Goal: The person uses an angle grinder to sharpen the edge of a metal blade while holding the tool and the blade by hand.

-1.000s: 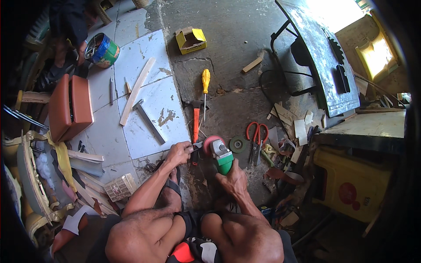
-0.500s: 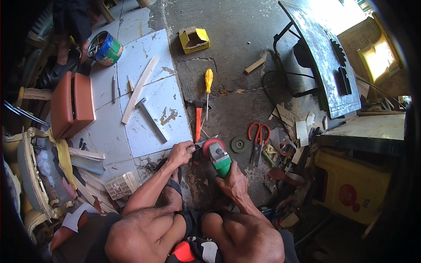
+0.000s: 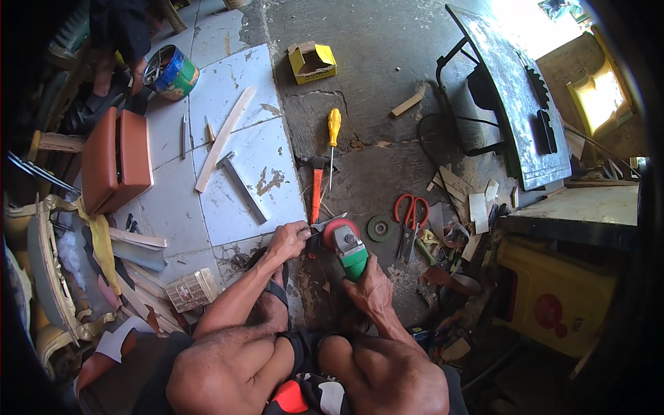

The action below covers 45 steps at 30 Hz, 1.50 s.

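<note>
We see the left hand (image 3: 289,241) pinching a thin metal blade (image 3: 322,225) around ten o'clock of the pink disc (image 3: 329,236), contact unclear; right hand (image 3: 370,286) grips the green grinder (image 3: 353,261), five o'clock. We judge: grinding step; next move calls for steady blade angle.

Your right hand (image 3: 371,283) grips the green angle grinder (image 3: 355,263), and your left hand (image 3: 290,242) holds a thin metal blade (image 3: 330,220) at its red disc (image 3: 337,235), though contact is hard to tell. Beyond them lie an orange-handled hammer (image 3: 316,196) and a yellow screwdriver (image 3: 334,129). To your right, a dark round disc (image 3: 380,228) lies just beside red-handled scissors (image 3: 409,226).
</note>
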Available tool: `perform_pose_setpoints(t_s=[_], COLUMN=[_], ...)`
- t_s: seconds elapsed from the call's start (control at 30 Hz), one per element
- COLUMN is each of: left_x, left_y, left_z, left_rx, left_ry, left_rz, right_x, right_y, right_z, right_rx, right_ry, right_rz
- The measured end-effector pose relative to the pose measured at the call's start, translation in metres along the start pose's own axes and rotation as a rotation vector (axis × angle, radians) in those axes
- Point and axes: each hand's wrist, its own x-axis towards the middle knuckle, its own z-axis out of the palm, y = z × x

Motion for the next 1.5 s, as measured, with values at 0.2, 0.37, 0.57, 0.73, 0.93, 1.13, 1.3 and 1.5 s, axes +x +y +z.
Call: perform_pose_setpoints(t_s=[0.2, 0.37, 0.57, 0.73, 0.93, 1.13, 1.3, 1.5], left_x=[0.0, 0.0, 0.001, -0.002, -0.002, -0.002, -0.003, -0.003], left_y=[0.003, -0.007, 0.0, -0.001, 0.005, 0.003, 0.001, 0.001], left_z=[0.001, 0.001, 0.002, -0.001, 0.001, 0.002, 0.003, 0.001], left_rx=[0.011, 0.023, 0.017, 0.013, -0.026, -0.014, 0.012, 0.034], left_ry=[-0.003, 0.026, 0.013, 0.004, 0.018, 0.025, 0.045, 0.026], left_rz=[-0.011, 0.024, 0.016, 0.012, -0.037, -0.023, 0.021, 0.018], right_x=[0.004, -0.001, 0.005, -0.001, 0.002, 0.001, 0.0, 0.003], right_y=[-0.007, -0.002, -0.007, -0.005, -0.007, -0.007, -0.004, -0.009], right_z=[-0.007, 0.001, -0.005, -0.003, -0.005, -0.007, -0.003, -0.007], right_rx=[0.015, 0.024, 0.02, 0.012, 0.025, 0.022, 0.015, 0.04], right_ry=[0.037, 0.04, 0.068, 0.039, 0.059, 0.045, 0.039, 0.065], right_rz=[0.039, 0.004, 0.031, 0.023, 0.027, 0.038, 0.036, 0.018])
